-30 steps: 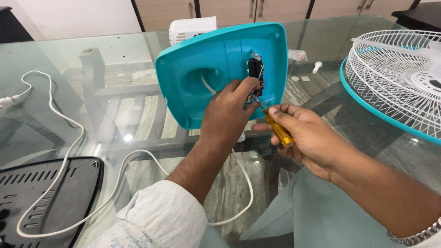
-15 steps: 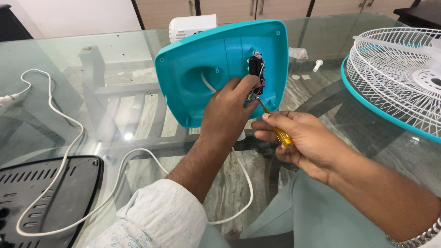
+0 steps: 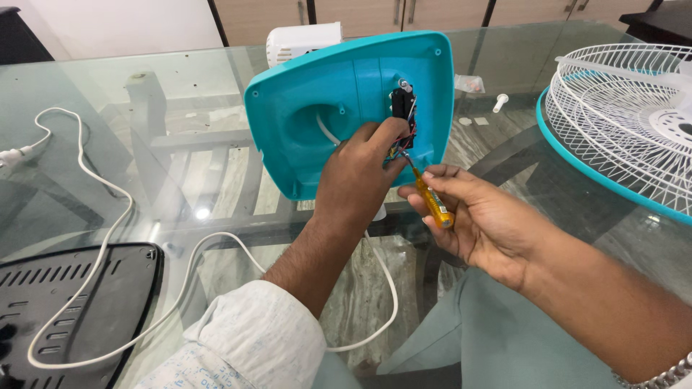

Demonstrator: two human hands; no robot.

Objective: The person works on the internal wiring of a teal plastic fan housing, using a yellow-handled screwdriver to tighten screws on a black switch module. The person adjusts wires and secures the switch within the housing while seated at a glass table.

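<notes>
A small clear plastic packet point(image 3: 470, 83) lies on the glass table point(image 3: 144, 94) near its far edge, just beside the teal housing's right side. No labels, signs or screens show.

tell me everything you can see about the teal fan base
The teal fan base is a rounded-square plastic shell, tipped up on edge on the glass table, hollow underside facing the camera. It has a round recess, corner screw holes, a black switch block with coloured wires, and a white cord leading out. The left hand holds it; the right hand's screwdriver reaches the wiring.
</notes>
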